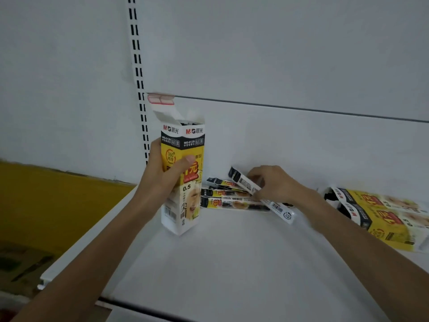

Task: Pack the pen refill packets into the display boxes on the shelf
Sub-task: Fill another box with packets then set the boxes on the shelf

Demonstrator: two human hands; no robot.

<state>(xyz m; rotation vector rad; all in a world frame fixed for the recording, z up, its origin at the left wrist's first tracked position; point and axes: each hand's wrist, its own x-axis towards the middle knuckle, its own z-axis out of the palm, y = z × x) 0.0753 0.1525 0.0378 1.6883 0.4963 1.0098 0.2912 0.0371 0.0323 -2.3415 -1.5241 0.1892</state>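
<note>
Trouble lies in the narrow mouth of the display box (192,140), which my left hand (162,175) grips upright at the shelf (232,263): the refill packet (243,182) pinched in my right hand (276,184) over the loose pile (225,201) may snag the raised flap (162,108) and buckle there.

— What shows of the person?

— Two arms, bare all the way from the frame's lower edge to the wrists. The left forearm (99,252) and the right forearm (359,252) are both slim.

— And the hands?

— The left hand (162,175) is bare, with its thumbnail (190,158) cut short. The right hand (276,184) is bare too, and its fingers are slightly blurred.
</note>
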